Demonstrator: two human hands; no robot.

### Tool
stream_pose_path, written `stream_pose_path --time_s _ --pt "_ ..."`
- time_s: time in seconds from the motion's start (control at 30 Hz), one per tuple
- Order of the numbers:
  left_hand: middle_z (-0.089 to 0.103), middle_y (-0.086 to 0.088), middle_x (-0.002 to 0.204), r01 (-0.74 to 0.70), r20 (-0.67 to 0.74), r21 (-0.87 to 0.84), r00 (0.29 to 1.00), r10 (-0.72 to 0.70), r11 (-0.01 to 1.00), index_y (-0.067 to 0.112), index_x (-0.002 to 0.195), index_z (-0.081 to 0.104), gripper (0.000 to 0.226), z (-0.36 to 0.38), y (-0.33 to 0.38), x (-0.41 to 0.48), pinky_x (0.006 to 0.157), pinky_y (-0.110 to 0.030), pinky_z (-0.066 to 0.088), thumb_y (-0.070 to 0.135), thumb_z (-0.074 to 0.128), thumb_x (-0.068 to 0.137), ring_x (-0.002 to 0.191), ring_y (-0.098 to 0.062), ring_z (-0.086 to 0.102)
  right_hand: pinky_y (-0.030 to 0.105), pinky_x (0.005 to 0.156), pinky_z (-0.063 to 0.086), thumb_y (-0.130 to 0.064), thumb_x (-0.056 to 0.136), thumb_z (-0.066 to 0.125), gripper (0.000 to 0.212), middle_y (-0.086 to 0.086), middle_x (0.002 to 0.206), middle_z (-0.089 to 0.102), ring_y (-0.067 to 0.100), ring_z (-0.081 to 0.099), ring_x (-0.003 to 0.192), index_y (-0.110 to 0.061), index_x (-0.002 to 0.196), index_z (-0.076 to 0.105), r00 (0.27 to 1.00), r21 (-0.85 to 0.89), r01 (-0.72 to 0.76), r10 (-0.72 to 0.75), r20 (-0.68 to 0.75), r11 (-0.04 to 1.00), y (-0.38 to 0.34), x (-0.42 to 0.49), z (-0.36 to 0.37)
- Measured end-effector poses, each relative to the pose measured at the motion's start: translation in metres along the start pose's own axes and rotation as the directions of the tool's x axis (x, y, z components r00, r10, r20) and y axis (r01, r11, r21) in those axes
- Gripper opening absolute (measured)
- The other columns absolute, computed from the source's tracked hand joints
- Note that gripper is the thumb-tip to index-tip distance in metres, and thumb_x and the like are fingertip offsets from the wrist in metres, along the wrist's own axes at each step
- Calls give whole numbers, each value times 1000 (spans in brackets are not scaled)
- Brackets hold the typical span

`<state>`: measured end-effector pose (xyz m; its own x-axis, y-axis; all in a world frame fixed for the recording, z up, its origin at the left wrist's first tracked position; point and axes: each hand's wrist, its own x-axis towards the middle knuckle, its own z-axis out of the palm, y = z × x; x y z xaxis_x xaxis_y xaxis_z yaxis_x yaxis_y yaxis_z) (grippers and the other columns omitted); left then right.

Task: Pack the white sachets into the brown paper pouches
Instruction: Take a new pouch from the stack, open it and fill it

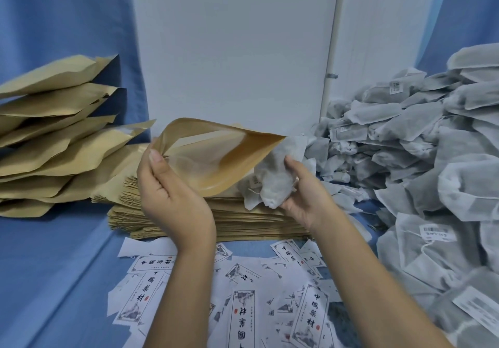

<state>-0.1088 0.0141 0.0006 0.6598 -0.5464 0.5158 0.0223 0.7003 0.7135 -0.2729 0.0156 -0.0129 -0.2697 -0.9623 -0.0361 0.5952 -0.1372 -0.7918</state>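
At the centre of the frame the left hand (167, 194) pinches one edge of a brown pouch (216, 156) between thumb and fingers. It lifts the pouch so the mouth gapes toward the right, an opening held ready for loading. The right hand (302, 196) has its fingers curled round a white sachet (275, 177) and holds it at the right corner of that mouth. I cannot tell whether the sachet touches the paper edge, but it is not yet inside.

Directly below the hands lies a stack (243, 218) of flat pouches, so the next empty one is close by. A heap (432, 145) of sachets fills the right side of the frame, on the side of the hand that feeds them. At upper left sits a pile (54, 131) of bulging pouches, probably filled ones set out of the way. Printed labels (243, 293) lie scattered at lower centre on the blue cloth (54, 266).

The step in hand looks like insertion — the sachet needs turning to slide in narrow end first, while the pinch keeps the mouth from collapsing.
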Motion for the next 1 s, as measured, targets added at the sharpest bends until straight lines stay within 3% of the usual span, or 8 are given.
stream_pose_path --time_s 0.1,0.27,0.47,0.67,0.73,0.8,0.9,1.0 --pt "51 -43 104 7 2 0 1000 -7 1000 -21 103 52 48 0 0 0 86 -42 41 23 35 102 100 -48 46 42 77 59 -25 98 52 38 17 116 67 30 66 104 -4 129 52 997 -4 67 -67 31 998 6 1 3" --pt "49 -44 104 22 2 -5 1000 -22 1000 -22 103 51 48 -1 0 0 86 -44 40 24 35 101 100 -49 45 46 98 49 -3 97 47 22 24 116 64 36 62 110 1 114 59 984 -90 179 -176 32 980 15 1 7" --pt "49 -44 102 31 -3 -22 1000 -31 999 -22 100 51 49 -1 1 1 81 -42 41 24 35 101 98 -48 45 40 84 54 -8 97 49 18 18 107 69 30 66 99 -4 107 63 985 -209 173 -172 23 962 22 2 8" --pt "50 -42 97 23 -9 -50 1000 -24 998 -20 97 52 48 0 -1 4 72 -22 39 25 35 101 92 -43 45 26 60 57 -8 95 50 37 -1 101 71 22 69 91 -32 123 54 976 -214 -30 74 202 976 12 -3 -1" --pt "52 -41 100 28 -1 -40 1000 -29 999 -20 101 53 48 -1 -4 3 77 -34 43 25 35 101 96 -45 48 30 90 52 -3 91 54 53 -1 115 65 29 57 119 -38 131 50 938 -319 -86 185 294 944 5 -6 -6" --pt "58 -35 104 15 51 -13 999 -14 1000 -15 106 57 44 -1 -7 4 86 -36 44 23 35 102 101 -41 53 39 114 30 -1 87 57 53 3 131 60 28 45 132 -30 132 56 843 -414 -132 322 432 901 -4 -13 -11" --pt "61 -9 123 -70 203 23 977 64 997 13 117 60 28 -2 -17 3 100 -20 41 19 37 101 119 -17 53 26 94 50 1 87 51 39 3 121 67 15 64 110 -17 117 69 686 -464 -166 440 579 870 -16 -23 -13" --pt "56 -1 129 -142 339 78 934 108 987 12 124 58 31 -4 -29 -3 108 -22 33 18 37 101 130 -15 45 25 87 53 -3 86 51 35 4 113 70 13 67 101 -14 112 72 711 -426 -142 392 584 893 -18 -26 -11"
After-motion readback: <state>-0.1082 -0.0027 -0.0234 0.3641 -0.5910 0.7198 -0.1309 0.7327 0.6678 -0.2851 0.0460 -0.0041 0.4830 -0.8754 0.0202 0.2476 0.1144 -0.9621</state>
